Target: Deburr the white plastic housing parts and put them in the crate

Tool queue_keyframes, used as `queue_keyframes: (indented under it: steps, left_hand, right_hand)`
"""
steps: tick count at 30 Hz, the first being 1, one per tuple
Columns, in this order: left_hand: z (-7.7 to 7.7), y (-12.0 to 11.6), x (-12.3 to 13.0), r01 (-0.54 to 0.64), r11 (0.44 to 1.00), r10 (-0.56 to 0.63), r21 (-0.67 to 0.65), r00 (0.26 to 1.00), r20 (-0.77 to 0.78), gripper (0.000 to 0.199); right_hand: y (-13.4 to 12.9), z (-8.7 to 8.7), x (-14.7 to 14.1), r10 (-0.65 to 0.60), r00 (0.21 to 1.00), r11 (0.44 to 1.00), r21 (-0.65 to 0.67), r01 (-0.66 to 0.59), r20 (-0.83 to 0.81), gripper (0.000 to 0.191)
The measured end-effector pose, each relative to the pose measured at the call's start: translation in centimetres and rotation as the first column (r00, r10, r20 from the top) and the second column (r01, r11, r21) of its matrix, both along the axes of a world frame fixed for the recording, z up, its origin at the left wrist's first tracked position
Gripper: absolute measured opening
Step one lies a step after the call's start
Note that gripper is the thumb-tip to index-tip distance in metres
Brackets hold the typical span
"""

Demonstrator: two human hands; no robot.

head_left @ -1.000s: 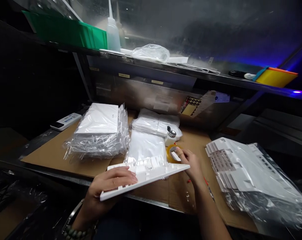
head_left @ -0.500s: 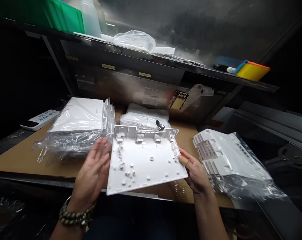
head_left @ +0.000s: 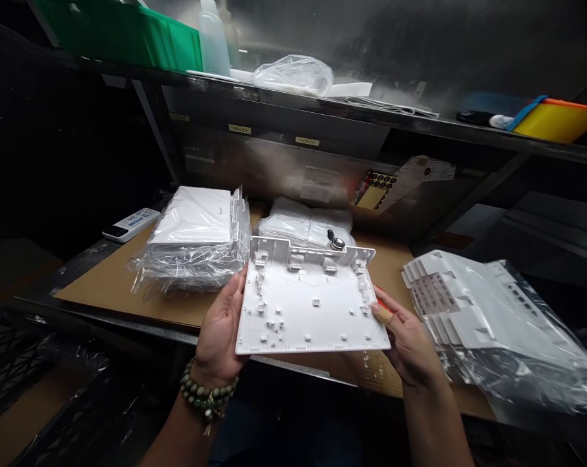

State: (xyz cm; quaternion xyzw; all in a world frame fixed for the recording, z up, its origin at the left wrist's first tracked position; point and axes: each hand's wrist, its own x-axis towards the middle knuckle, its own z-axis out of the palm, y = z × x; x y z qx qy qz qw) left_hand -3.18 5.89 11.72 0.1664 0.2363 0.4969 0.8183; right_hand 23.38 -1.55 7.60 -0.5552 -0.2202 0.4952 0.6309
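Observation:
A white plastic housing cover (head_left: 293, 318), its ribbed inner side with clips and posts facing me, is held up above the front of the bench. My right hand (head_left: 410, 337) grips its right edge, thumb on the face; the thumb wears a tan bandage. My left hand (head_left: 222, 331) is against the left edge, its fingers partly hidden behind the cover. Something orange shows by the right fingers, too covered to name. Behind the cover's top edge is a small round black-and-silver object (head_left: 336, 241), in front of white bagged material (head_left: 307, 220).
Bagged white covers are stacked on the left (head_left: 191, 220); more bagged white parts (head_left: 473, 305) lie on the right. Cardboard (head_left: 176, 301) lines the bench. A white handheld device (head_left: 131, 224) rests at far left. The shelf above carries a green bin (head_left: 128, 39), a bottle (head_left: 214, 42) and a yellow container (head_left: 556, 122).
My left hand has come in from beside the cover to its left edge. The cover has levelled out from a tilt. The whole view has shifted, with things sitting further right.

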Motion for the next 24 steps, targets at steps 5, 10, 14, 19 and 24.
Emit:
queue_keyframes:
  steps: [5, 10, 14, 19, 24]
  left_hand:
    - [-0.1, 0.0, -0.1, 0.023, 1.000, -0.023, -0.001, 1.000, 0.018, 0.049]
    - [-0.7, 0.1, -0.5, -0.014, 0.994, 0.007, -0.109, 0.998, -0.057, 0.053]
    - [-0.8, 0.1, -0.8, -0.038, 0.991, 0.018, -0.132, 0.989, -0.146, 0.058]
    - [-0.9, 0.6, -1.5, 0.093, 0.938, -0.145, -0.334, 0.980, -0.134, 0.059]
    - [-1.3, 1.7, -1.8, 0.068, 0.885, -0.097, -0.460, 0.994, -0.040, 0.058]
  right_hand:
    - [-0.1, -0.2, 0.0, 0.000, 1.000, 1.000, 0.011, 0.000, 0.019, 0.067]
    - [0.1, -0.4, -0.4, 0.039, 0.999, 0.999, 0.016, -0.039, 0.004, 0.066]
    - [0.1, -0.5, -1.0, 0.097, 0.995, 0.994, 0.047, -0.097, 0.010, 0.063]
    - [1.1, -1.1, -0.1, 0.207, 0.917, 0.973, 0.025, -0.229, 0.342, 0.056]
    - [5.5, -2.2, 3.2, 0.190, 0.550, 0.982, -0.161, -0.100, 0.813, 0.047]
